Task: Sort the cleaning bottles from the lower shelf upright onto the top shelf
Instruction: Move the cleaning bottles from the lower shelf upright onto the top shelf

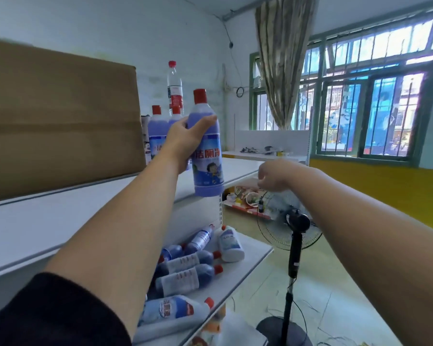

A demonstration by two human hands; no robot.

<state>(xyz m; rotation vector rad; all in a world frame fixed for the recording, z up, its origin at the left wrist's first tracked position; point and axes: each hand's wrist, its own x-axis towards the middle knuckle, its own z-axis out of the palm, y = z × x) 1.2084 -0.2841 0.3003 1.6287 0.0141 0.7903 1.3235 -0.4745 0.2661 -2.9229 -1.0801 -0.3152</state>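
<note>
**White shelving by a barred window, 1 bottle lifted**

Daylight comes through a barred window [373, 108] at 2 o'clock, and a streaked curtain [283, 58] hangs at 12. A big cardboard box [60, 116] fills the top shelf [73, 208] at 9 o'clock. Just beside its right edge stand 2 upright purple bottles [156, 131], with a clear water bottle [174, 88] behind them. A pedestal fan [293, 223] stands on the floor at 5 o'clock, near the shelf end.

The left hand [185, 138] grips the held bottle [208, 158], fingers and thumb curled round its upper body. It hangs nearly upright over the front edge of the top shelf, at 3 o'clock of the 2 standing ones. It has a red cap, purple liquid and a blue-and-white label with red characters and a cartoon child.

The right hand [273, 176] hovers at 3 o'clock of it, fingers loosely curled downward, holding nothing.

On the lower shelf [255, 255], at 6 o'clock, several lying bottles [185, 280] rest on their sides, red caps pointing mostly right. The left forearm hides part of the heap.
</note>
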